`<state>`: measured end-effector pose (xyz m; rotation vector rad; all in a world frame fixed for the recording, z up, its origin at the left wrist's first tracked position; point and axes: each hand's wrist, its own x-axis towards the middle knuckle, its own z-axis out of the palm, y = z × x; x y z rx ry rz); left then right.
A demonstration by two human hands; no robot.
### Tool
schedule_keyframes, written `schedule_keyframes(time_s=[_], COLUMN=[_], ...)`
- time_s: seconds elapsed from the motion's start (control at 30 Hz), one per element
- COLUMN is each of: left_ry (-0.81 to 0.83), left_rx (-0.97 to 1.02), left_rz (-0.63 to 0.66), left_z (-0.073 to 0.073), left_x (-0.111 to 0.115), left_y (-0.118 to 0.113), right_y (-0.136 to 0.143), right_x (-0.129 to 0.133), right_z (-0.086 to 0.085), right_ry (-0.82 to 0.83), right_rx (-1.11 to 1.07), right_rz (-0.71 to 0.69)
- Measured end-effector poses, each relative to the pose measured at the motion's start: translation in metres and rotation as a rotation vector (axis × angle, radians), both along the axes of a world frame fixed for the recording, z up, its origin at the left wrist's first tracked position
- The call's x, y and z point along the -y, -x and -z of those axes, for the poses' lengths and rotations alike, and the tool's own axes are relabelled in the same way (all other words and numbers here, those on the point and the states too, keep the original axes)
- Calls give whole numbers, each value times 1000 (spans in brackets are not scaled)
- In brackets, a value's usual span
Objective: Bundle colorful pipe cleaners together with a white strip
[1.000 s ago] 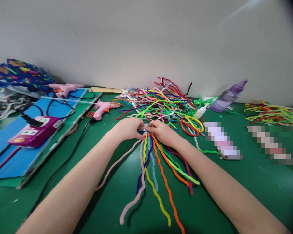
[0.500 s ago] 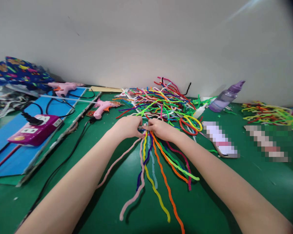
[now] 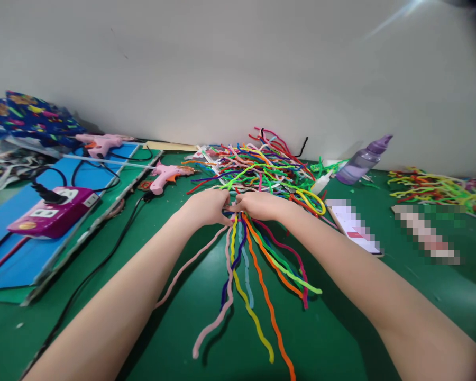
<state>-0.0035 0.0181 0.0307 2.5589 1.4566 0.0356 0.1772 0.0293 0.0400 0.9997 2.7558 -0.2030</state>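
Observation:
Both hands meet at the top of a fan of coloured pipe cleaners [image 3: 263,269], which spreads toward me over the green table [image 3: 174,338]. My left hand [image 3: 212,206] is closed at the left of the gathered ends, thumb bent inward. Close beside it, my right hand [image 3: 257,205] is closed over the same ends from the right. Pink, yellow, purple, light blue, orange, green and magenta strands hang out below the fingers. What exactly lies between the fingertips is partly hidden. Just behind the hands is a tangled heap of pipe cleaners [image 3: 257,164].
Left are a purple power strip [image 3: 55,211] on a blue board [image 3: 8,211], two pink glue guns [image 3: 168,177], black cords and a patterned cloth [image 3: 27,116]. Right are a purple bottle [image 3: 359,165], a white glue bottle [image 3: 321,183], a phone [image 3: 351,225] and more pipe cleaners [image 3: 436,188].
The view has shifted slightly. My right hand has moved a little over the gathered ends, and its arm now covers more of the red loop behind. Both hands keep their hold.

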Motion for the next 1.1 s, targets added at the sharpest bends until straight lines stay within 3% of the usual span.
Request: schedule_keyframes(time_s=[0.33, 0.67, 1.1], left_ry=[1, 45, 90], left_rx=[-39, -123, -150], left_rz=[-10, -53, -40], left_z=[-4, -10, -13], left_x=[3, 2, 3], left_y=[0, -1, -1], right_y=[2, 29, 19], right_x=[5, 14, 5], right_z=[-2, -24, -12], right_ry=[-85, -98, -82], right_rx=[60, 202, 200], right_rz=[-39, 52, -30])
